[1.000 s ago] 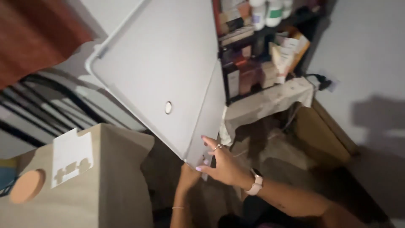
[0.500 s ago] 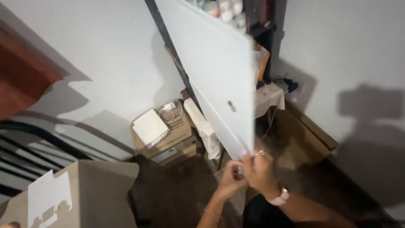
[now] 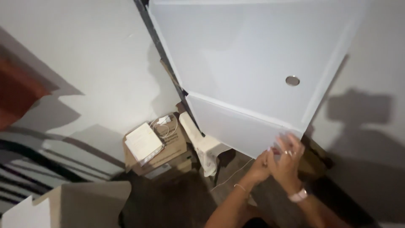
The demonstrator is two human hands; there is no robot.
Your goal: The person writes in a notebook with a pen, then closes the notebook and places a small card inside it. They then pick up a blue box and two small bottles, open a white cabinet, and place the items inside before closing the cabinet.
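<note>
Both hands — left hand [image 3: 259, 168] and right hand [image 3: 287, 157] — are pressed together, clamped on the lower corner of the white cabinet door [image 3: 253, 63], shut flat against the cabinet front — round hole [image 3: 292, 80] toward the right edge.

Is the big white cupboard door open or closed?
Closed, it seems: the white door covers the front, nothing inside shows. Both hands, right hand and left hand, touch the lower panel's corner.
</note>
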